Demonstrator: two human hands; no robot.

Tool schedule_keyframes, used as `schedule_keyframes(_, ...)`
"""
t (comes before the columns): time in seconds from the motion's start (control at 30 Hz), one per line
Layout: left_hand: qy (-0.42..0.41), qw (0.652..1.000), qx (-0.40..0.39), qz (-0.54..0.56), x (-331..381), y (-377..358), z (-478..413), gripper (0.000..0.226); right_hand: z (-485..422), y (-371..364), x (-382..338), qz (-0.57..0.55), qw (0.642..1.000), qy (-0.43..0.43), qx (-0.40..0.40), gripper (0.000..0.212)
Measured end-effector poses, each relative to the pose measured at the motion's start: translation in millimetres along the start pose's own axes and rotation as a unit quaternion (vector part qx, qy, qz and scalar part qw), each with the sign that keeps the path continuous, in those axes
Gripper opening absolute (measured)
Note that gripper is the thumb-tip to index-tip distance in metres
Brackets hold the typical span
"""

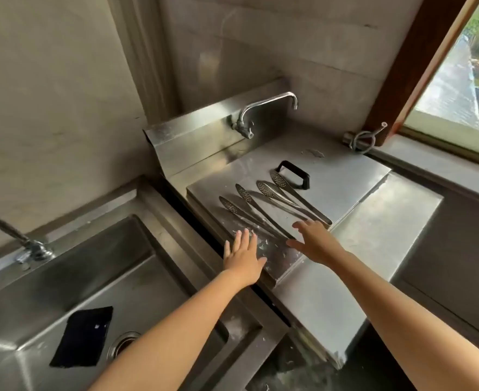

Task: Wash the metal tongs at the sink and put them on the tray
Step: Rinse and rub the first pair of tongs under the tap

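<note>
Steel counter by the window: both your hands are open at the tongs, nothing picked up yet.
Your left hand (pixel 244 256) and right hand (pixel 314 244) have their fingers spread and hold nothing. The metal tongs (pixel 256 206), two pairs, lie on the raised steel panel (pixel 345 179) to the right of the sink (pixel 91 249), hinge ends towards you. The pairs lie close together and the panel looks flecked and wet, so grabbing one may drag the other off the edge, or a slick arm may slip.
</note>
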State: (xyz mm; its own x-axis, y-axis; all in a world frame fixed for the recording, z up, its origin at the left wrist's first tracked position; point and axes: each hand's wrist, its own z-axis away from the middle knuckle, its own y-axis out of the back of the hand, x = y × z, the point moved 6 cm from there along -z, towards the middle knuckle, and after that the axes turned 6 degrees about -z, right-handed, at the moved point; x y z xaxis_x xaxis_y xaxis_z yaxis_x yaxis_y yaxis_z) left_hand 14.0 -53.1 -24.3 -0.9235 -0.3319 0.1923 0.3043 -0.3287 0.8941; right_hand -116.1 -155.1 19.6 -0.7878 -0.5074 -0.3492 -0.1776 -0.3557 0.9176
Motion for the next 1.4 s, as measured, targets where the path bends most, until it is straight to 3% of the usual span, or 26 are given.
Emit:
schedule_keyframes(0.27,-0.014,0.998,0.016,-0.063,-9.0,-16.7,-12.6,0.070,-17.5,-21.4,-16.6,-0.015,0.998,0.047,0.036,0.051)
schedule_keyframes(0.47,-0.024,0.998,0.023,-0.056,-10.0,-13.3,-12.7,0.070,-27.9,-33.1,-15.9,-0.037,0.998,0.011,0.057,0.035)
schedule_keyframes(0.57,-0.032,0.999,0.033,-0.002,-12.4,-4.7,-12.0,0.064,-29.3,-31.7,-18.4,-0.080,0.993,-0.007,0.089,0.031)
schedule_keyframes(0.67,-0.012,0.984,0.085,0.158,-24.2,12.5,-3.6,0.053,-30.4,-25.2,-29.0,-0.130,0.987,0.001,0.097,0.027)
schedule_keyframes(0.77,0.070,0.930,0.160,0.323,-57.6,28.3,13.0,0.042,-30.9,-19.5,-47.6,-0.163,0.981,0.044,0.099,0.023)
schedule_keyframes(0.83,0.139,0.870,0.208,0.425,-88.8,38.6,23.7,0.035,-31.1,-16.8,-67.2,-0.189,0.975,0.076,0.089,0.021)
schedule_keyframes(0.9,0.189,0.791,0.248,0.526,-118.2,53.6,32.7,0.031,-30.6,-12.1,-92.4,-0.209,0.969,0.110,0.077,0.023)
schedule_keyframes(0.97,0.214,0.691,0.290,0.627,-148.2,73.7,50.2,0.029,-27.4,-5.0,-127.3,-0.223,0.960,0.153,0.067,0.026)
schedule_keyframes(1.07,0.177,0.538,0.327,0.757,-178.8,109.3,78.1,0.028,-27.0,-2.7,-169.5,-0.231,0.954,0.187,0.043,0.027)
schedule_keyframes(1.13,0.139,0.476,0.342,0.799,-199.9,129.9,101.1,0.032,-24.7,-4.6,-201.2,-0.244,0.947,0.210,0.021,0.028)
schedule_keyframes(1.23,0.128,0.435,0.360,0.815,-228.8,147.1,137.3,0.037,-16.3,-14.1,-248.3,-0.276,0.930,0.243,-0.005,0.028)
schedule_keyframes(1.4,0.180,0.420,0.403,0.793,-272.2,135.3,198.0,0.034,12.8,-60.9,-311.7,-0.336,0.898,0.271,-0.081,0.018)
